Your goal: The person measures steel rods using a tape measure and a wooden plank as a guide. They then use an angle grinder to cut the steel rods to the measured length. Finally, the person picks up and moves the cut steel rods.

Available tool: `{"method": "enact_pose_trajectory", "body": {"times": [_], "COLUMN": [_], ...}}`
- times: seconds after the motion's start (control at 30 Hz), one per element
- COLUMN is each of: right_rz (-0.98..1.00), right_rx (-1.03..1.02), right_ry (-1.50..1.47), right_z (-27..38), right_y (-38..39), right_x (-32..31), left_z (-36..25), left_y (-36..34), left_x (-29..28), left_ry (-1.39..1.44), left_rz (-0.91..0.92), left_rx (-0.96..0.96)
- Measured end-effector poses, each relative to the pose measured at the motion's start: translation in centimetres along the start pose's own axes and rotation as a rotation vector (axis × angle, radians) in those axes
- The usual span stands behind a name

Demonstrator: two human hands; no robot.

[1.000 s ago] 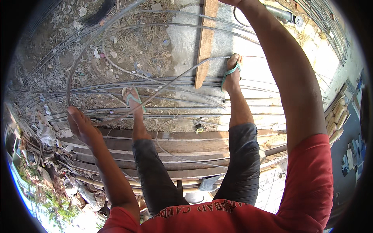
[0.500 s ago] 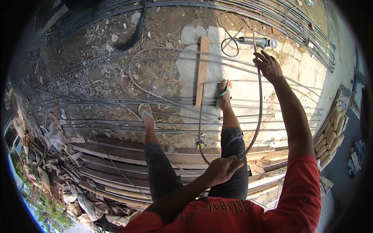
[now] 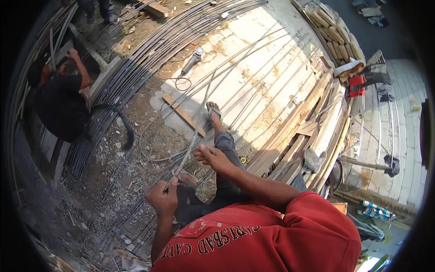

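A long ribbed steel rebar [image 3: 198, 123] slants from my lap area up across the ground toward the far side. My left hand [image 3: 163, 198] is closed around its near end, thumb laid along the bar. My right hand [image 3: 212, 158] is just right of the bar, fingers loosely bent and partly apart, with nothing visible in them. A wooden plank [image 3: 183, 114] lies under the bar's line, beside my sandaled foot [image 3: 214, 112]. Beyond the plank an angle grinder [image 3: 192, 61] rests on the concrete with its cord looped.
Bundled rebars [image 3: 149, 50] curve across the far left. A co-worker in black [image 3: 61, 104] crouches beside them; another person's legs [image 3: 95, 9] show beyond. Loose bars cross the concrete slab [image 3: 244, 41]. Timber boards [image 3: 290, 131] are piled at right, with stacked sacks [image 3: 333, 34] behind.
The view has swung to the right and the co-worker has come into it. My right hand has drawn back near my left and off the bar, which now looks straighter.
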State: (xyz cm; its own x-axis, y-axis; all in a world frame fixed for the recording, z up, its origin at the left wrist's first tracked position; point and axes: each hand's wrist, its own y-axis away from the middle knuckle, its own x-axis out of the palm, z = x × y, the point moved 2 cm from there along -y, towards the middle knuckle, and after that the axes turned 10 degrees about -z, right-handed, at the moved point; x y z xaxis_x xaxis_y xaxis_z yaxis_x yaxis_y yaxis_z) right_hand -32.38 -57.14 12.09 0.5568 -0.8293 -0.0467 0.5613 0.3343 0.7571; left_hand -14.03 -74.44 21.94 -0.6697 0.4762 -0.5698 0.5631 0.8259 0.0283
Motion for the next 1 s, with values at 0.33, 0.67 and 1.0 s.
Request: {"method": "enact_pose_trajectory", "body": {"times": [0.33,0.67,1.0], "right_rz": [-0.755,-1.738,-1.698], "right_rx": [-0.539,-0.477,-0.442], "right_ry": [-0.330,-0.058,0.822], "right_z": [4.0,-7.0,-1.5], "right_y": [21.9,42.3,60.3], "right_x": [-4.3,-28.5,-37.9], "left_z": [-14.0,-9.0,-22.9], "left_y": [8.8,-4.4,4.3], "left_x": [9.2,9.4,11.7], "left_ry": [0.388,-0.344,0.062], "left_rz": [0.543,0.799,0.853], "left_rx": [0.419,0.639,0.716]}}
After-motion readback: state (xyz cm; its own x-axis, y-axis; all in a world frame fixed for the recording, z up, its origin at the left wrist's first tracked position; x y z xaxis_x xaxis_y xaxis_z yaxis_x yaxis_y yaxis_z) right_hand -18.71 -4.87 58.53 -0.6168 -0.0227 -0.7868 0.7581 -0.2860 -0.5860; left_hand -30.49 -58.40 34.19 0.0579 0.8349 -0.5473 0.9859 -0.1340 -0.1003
